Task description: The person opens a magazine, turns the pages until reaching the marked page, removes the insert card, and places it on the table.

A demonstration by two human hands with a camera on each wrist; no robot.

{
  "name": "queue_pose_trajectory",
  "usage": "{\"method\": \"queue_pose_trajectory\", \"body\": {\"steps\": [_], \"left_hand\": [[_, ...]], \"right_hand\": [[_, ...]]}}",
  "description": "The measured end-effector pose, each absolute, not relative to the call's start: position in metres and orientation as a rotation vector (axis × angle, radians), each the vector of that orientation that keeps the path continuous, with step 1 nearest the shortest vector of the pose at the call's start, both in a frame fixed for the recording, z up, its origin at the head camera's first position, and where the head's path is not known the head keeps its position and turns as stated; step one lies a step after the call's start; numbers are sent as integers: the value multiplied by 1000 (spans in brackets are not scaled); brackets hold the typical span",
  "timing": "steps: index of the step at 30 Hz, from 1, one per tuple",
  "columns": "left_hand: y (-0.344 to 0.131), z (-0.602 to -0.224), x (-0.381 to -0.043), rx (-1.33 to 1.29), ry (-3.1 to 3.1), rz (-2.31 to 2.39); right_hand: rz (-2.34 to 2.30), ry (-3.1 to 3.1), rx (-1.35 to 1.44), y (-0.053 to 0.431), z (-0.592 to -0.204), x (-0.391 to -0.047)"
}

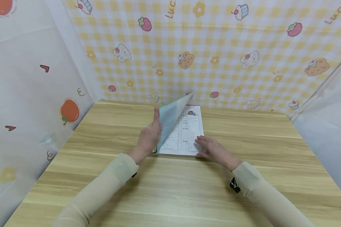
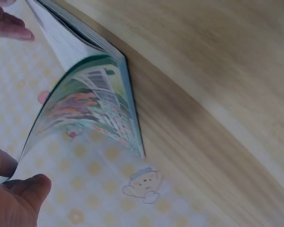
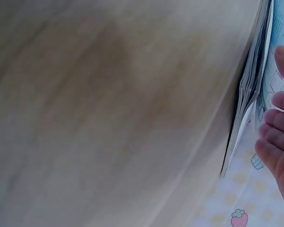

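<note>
A thin book (image 1: 191, 135) with printed text lies on the table near the back, its front cover (image 1: 170, 118) standing up at a slant. My left hand (image 1: 150, 137) pinches the outer edge of that cover, index finger pointing up. In the left wrist view the cover (image 2: 92, 101) bends in a curve and shows a barcode and colourful print, with thumb and fingers (image 2: 31, 189) at its edge. By the book's lower right corner is my right hand (image 1: 214, 151), its fingers loosely extended over the page edge. Page edges of the book (image 3: 246, 90) show beside it in the right wrist view.
The wooden table (image 1: 170, 189) reaches back to a yellow checked cloth (image 1: 170, 56) with cartoon prints. White printed cloth (image 1: 31, 94) hangs on the left and a pale sheet (image 1: 326, 101) on the right. A dark strap piece (image 1: 235, 185) sits at the right wrist.
</note>
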State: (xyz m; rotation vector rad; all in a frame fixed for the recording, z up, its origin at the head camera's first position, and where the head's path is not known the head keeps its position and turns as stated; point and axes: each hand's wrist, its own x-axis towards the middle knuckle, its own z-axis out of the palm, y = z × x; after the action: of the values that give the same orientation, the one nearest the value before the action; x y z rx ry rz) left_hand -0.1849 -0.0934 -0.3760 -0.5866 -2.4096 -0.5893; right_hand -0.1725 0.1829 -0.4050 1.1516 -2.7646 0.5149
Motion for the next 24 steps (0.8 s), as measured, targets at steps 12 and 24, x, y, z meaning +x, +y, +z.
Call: {"method": "queue_pose_trajectory", "body": {"steps": [12, 24], "left_hand": [[-108, -374, -193, -470, -2452, -785], [-102, -368, -191, -505, -2507, -768]], "right_hand": [[477, -2794, 1193, 184, -408, -173], [462, -2798, 1183, 184, -408, -173]]}}
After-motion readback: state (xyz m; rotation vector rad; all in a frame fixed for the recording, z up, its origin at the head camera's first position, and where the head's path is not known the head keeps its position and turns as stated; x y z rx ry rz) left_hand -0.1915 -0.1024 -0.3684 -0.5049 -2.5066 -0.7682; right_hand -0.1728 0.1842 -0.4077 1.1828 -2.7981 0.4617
